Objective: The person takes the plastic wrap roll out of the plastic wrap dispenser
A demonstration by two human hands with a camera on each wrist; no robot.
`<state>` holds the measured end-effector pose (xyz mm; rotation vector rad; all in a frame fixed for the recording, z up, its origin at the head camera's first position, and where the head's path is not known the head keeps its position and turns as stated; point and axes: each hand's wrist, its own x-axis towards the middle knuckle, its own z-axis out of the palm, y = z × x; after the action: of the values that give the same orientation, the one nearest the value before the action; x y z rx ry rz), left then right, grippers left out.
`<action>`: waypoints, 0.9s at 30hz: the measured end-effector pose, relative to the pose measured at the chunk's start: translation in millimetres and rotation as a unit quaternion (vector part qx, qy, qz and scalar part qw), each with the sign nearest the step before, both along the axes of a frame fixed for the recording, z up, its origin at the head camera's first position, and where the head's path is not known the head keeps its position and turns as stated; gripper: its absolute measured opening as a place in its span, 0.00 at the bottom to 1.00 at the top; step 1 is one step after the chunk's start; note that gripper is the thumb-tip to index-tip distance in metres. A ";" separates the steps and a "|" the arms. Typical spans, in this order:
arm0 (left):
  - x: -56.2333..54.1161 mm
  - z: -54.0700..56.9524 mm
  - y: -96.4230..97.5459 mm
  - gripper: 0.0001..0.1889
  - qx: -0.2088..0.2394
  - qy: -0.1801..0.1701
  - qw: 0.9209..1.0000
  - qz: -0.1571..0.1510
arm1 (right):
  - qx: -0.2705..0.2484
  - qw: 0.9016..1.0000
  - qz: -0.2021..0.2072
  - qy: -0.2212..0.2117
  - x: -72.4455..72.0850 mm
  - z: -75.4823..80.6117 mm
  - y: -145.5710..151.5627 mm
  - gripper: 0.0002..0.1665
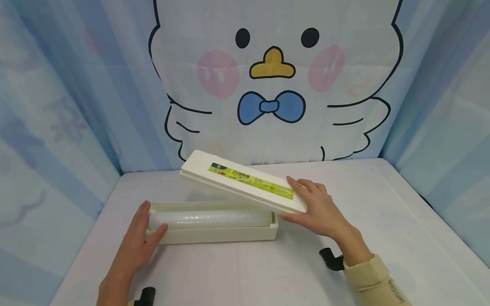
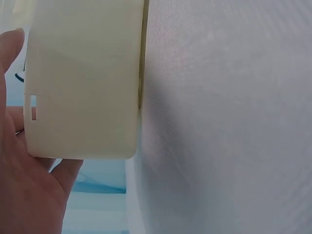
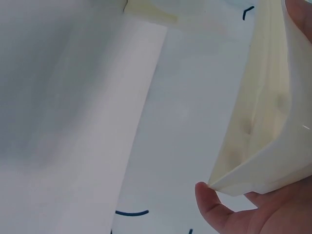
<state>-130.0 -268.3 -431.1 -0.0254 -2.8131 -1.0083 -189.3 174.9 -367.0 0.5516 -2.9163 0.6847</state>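
Observation:
A long cream plastic box (image 1: 218,235) sits on the table with a shiny, whitish roll of cling film (image 1: 214,219) lying in it. My left hand (image 1: 134,244) grips the box's left end, thumb at the front and fingers toward the back. In the left wrist view, that box end (image 2: 83,83) shows a small slot. A white lid (image 1: 245,182) with a yellow-green label (image 1: 250,180) is tilted above the box, its left end higher. My right hand (image 1: 321,212) holds the lid by its right end. The right wrist view shows the lid's hollow underside (image 3: 258,112).
A white cloth covers the table (image 1: 237,272). Behind it hangs a curtain (image 1: 183,85) printed with a cartoon animal, and blue patterned curtains (image 1: 46,148) close both sides. Black wrist-worn pieces (image 1: 332,259) show near both wrists.

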 end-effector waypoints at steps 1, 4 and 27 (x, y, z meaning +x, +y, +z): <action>0.1 0.3 0.3 0.47 -0.003 -0.002 1.000 -0.001 | 0.000 1.000 -0.002 0.001 0.4 0.3 1.6 0.57; 0.3 1.6 1.4 0.48 -0.010 -0.006 1.000 -0.001 | -0.002 1.000 -0.009 0.001 1.9 1.6 6.3 0.57; -1.9 4.3 5.4 0.55 -0.032 -0.064 0.997 0.013 | -0.011 0.998 -0.058 0.008 16.9 0.5 48.6 0.59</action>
<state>-131.9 -262.9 -426.8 0.0718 -2.9527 -0.9451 -172.4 223.5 -366.5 0.3788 -2.8945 0.6924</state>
